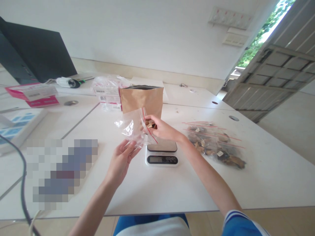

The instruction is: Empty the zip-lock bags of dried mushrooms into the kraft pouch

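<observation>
Both hands grip: left hand (122, 158) pinches clear bag (131, 128); right hand (160, 128) holds brown pieces (149, 123) at its mouth.

No words or numbers can be read. Print on the pink boxes (33, 94) and the scale (161, 159) screen is too blurry.

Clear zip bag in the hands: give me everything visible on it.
The clear zip bag is thin, crinkled, glossy plastic with a red line along its mouth. It is held in the air above the white table, just in front of the brown paper pouch and over the left edge of the kitchen scale. The left hand pinches its lower edge; the right hand is at its open mouth with small tan pieces.
</observation>
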Demonstrator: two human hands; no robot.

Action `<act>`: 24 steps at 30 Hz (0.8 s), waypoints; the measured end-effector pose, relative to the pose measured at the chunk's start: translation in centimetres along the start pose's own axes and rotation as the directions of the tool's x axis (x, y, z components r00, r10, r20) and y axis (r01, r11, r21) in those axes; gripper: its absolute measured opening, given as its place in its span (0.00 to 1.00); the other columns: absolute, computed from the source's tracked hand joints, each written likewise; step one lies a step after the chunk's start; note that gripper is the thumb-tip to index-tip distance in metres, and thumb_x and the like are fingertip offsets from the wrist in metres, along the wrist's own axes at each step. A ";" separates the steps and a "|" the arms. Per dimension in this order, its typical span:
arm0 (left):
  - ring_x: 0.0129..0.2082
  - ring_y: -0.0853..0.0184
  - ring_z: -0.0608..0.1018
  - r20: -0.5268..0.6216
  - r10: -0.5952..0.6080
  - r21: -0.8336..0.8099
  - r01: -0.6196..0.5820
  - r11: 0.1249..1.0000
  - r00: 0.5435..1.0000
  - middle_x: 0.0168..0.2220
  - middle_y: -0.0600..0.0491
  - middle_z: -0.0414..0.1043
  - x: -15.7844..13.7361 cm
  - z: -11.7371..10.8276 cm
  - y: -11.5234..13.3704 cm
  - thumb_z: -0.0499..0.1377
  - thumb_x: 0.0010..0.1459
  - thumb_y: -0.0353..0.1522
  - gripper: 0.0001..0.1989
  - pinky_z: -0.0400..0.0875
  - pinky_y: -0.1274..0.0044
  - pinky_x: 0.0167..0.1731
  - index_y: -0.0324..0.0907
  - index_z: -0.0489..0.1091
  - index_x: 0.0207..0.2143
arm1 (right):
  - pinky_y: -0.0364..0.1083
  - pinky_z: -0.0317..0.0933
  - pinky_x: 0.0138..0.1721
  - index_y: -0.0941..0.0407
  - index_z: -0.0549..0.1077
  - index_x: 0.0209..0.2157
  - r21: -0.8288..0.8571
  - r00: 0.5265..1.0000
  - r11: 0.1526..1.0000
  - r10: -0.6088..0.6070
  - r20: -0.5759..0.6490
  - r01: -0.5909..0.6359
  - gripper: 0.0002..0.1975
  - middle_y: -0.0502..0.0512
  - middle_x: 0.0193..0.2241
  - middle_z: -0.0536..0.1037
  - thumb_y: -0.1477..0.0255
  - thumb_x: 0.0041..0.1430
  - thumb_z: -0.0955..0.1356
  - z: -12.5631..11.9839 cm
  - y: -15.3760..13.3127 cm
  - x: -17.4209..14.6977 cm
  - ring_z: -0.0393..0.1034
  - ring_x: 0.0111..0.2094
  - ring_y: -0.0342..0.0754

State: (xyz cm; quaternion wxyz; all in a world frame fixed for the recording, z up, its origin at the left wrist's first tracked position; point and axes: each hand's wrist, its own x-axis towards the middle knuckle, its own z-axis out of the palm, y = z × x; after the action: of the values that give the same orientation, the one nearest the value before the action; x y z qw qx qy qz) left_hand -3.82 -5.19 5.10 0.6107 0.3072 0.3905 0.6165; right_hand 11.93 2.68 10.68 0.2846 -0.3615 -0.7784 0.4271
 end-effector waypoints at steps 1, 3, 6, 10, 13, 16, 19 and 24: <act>0.44 0.61 0.78 -0.012 -0.017 -0.009 0.017 1.000 1.000 0.45 0.45 0.77 -0.1 -0.1 0.0 0.66 0.48 0.33 0.12 0.73 0.73 0.47 0.38 0.76 0.36 | 0.48 0.67 0.44 0.57 0.64 0.47 0.012 1.000 1.000 -0.001 -0.016 0.001 0.14 0.57 0.42 0.72 0.78 0.58 0.65 -0.2 -0.1 -0.1 0.69 0.42 0.45; 0.44 0.60 0.78 -0.043 -0.054 -0.054 0.051 0.997 0.998 0.45 0.44 0.77 -0.4 -0.5 -0.2 0.65 0.47 0.31 0.09 0.73 0.73 0.46 0.37 0.75 0.34 | 0.47 0.67 0.44 0.57 0.64 0.47 0.037 0.999 0.999 -0.022 -0.029 0.023 0.15 0.57 0.44 0.72 0.75 0.57 0.66 -1.0 -0.3 -0.3 0.69 0.43 0.45; 0.45 0.58 0.78 -0.133 -0.101 -0.106 0.087 0.991 0.986 0.43 0.43 0.78 -1.3 -1.9 -0.9 0.64 0.47 0.30 0.09 0.74 0.73 0.43 0.37 0.74 0.33 | 0.46 0.68 0.42 0.56 0.64 0.48 0.026 0.993 0.996 -0.086 -0.081 0.088 0.16 0.57 0.44 0.72 0.72 0.58 0.67 -2.9 -1.0 -0.6 0.70 0.43 0.46; 0.40 0.63 0.80 -0.272 -0.116 -0.022 0.115 0.993 0.955 0.38 0.47 0.79 -2.8 -3.8 -2.1 0.65 0.45 0.31 0.15 0.74 0.77 0.39 0.37 0.74 0.38 | 0.48 0.66 0.45 0.52 0.60 0.52 -0.223 0.889 0.937 -0.330 -0.318 0.268 0.17 0.58 0.49 0.68 0.69 0.62 0.64 -5.9 -2.2 1.1 0.68 0.45 0.46; 0.37 0.65 0.79 -0.286 -0.035 0.038 0.047 0.998 0.958 0.37 0.49 0.79 -3.5 -4.2 -2.5 0.66 0.45 0.37 0.17 0.73 0.79 0.38 0.38 0.73 0.38 | 0.50 0.65 0.49 0.50 0.60 0.52 -0.465 0.791 0.816 -0.519 -0.324 0.345 0.16 0.58 0.53 0.62 0.67 0.62 0.64 -7.8 -3.2 4.4 0.64 0.51 0.48; 0.38 0.65 0.78 -0.293 -0.031 0.053 0.048 0.997 0.956 0.36 0.51 0.79 -3.6 -4.0 -2.4 0.67 0.43 0.38 0.18 0.73 0.80 0.38 0.39 0.74 0.36 | 0.52 0.62 0.52 0.50 0.61 0.49 -0.584 0.798 0.724 -0.568 -0.201 0.368 0.13 0.58 0.52 0.62 0.70 0.63 0.63 -9.0 -3.6 7.7 0.64 0.52 0.49; 0.40 0.65 0.78 -0.323 -0.053 0.026 0.065 0.998 0.945 0.35 0.53 0.79 -3.6 -3.7 -2.3 0.67 0.41 0.37 0.18 0.72 0.81 0.39 0.40 0.74 0.36 | 0.52 0.64 0.50 0.52 0.62 0.48 -0.621 0.838 0.689 -0.538 -0.093 0.374 0.11 0.58 0.51 0.62 0.73 0.63 0.62 -9.3 -3.4 9.8 0.66 0.48 0.47; 0.39 0.67 0.78 -0.351 -0.067 0.013 0.077 0.997 0.934 0.33 0.54 0.79 -3.6 -3.8 -2.2 0.67 0.40 0.37 0.18 0.72 0.83 0.39 0.40 0.74 0.36 | 0.47 0.65 0.44 0.54 0.66 0.45 -0.629 0.874 0.698 -0.482 -0.059 0.342 0.11 0.57 0.49 0.67 0.75 0.60 0.65 -9.5 -3.5 9.9 0.69 0.44 0.45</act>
State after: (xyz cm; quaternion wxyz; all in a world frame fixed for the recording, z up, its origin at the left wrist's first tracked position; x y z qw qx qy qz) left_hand -5.70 -9.32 1.62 0.5494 0.1861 0.5123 0.6333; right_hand 12.24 13.72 19.57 0.3280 -0.2926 -0.8973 0.0402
